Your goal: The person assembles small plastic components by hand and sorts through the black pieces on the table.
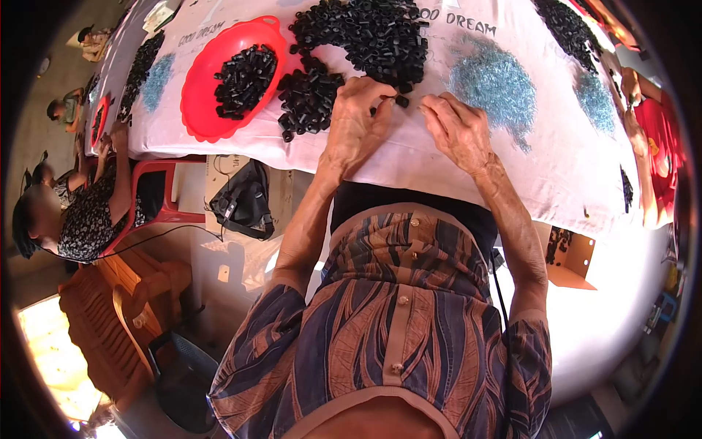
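Over the near edge of the big heap of small black cylindrical pieces [373, 36], my left hand [359, 117] is closed, with dark pieces at its fingers. One black piece [401, 102] shows just beyond its fingertips. To the right, my right hand [455, 128] has thumb and forefinger pinched together; what they hold is too small to name. Near it lies a pile of thin, clear bluish pieces [497, 88]. A smaller black heap [307, 99] lies left of my left hand, beside a red basin [197, 110] holding more black pieces.
The pinkish-white cloth [570, 175] covers the table. More black and bluish piles lie at both sides. A person sits at the left [95, 212]; another in red is at the right [658, 146]. Below are a red chair [172, 212] and a cardboard box with a black bag.
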